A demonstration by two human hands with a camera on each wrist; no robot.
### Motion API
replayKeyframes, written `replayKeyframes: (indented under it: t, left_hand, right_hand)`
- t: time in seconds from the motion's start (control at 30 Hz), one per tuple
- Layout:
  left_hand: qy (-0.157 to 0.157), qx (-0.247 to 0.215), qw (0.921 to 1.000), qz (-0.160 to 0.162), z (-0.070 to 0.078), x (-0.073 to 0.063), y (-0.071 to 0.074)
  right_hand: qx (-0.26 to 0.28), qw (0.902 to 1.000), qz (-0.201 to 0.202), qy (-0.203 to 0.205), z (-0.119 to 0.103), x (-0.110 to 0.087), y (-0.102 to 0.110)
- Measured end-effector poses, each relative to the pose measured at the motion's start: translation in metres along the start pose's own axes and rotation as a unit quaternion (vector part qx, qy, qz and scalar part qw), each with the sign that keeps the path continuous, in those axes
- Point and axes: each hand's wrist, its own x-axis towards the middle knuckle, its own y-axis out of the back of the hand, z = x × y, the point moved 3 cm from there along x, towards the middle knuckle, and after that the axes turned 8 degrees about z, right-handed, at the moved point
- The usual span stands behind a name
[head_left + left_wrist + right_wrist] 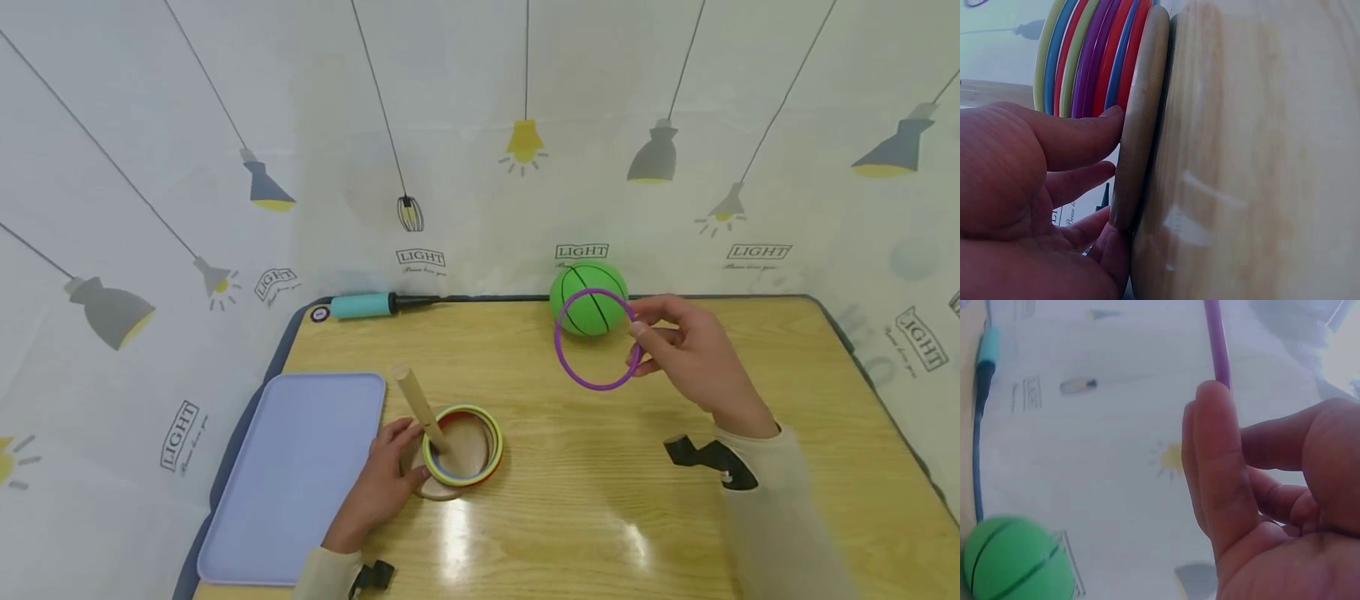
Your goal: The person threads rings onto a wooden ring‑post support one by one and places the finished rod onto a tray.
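Note:
My right hand (693,354) holds up a thin purple ring (602,387), pinching its right edge between thumb and fingers. The ring is over the table and overlaps the green ball in the head view. Lower left stands a wooden ring-toss stand (418,406) with an upright, slightly leaning post. Around the post lies a stack of rings (1088,62) in yellow, blue, red, green and purple, shifted to the right of it. My left hand (378,487) grips the round base (1141,125) at its left edge, thumb on the near side, fingers towards the far side.
A lavender tray (300,467) lies left of the stand. At the back edge are a turquoise hand pump (363,305) with a black end and a green ball (588,279) with black lines. Lamp-patterned sheeting (465,167) walls in the wooden table (570,517).

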Motion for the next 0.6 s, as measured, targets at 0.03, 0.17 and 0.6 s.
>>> replayKeyframes:
  t: [0.03,0.17,0.6]
  left_hand:
    - [0.001,-0.001,1.0,-0.001,0.0,0.0,0.0]
    - [0.003,0.0,1.0,-0.004,0.0,0.0,-0.002]
    - [-0.011,0.019,0.9998,0.004,0.008,0.0,0.001]
  right_hand:
    - [0.004,1.0,-0.004,0.006,-0.006,0.0,-0.005]
    - [0.04,0.9988,-0.015,0.025,-0.027,0.003,-0.025]
    - [0.139,0.9857,-0.092,0.022,-0.071,0.012,-0.105]
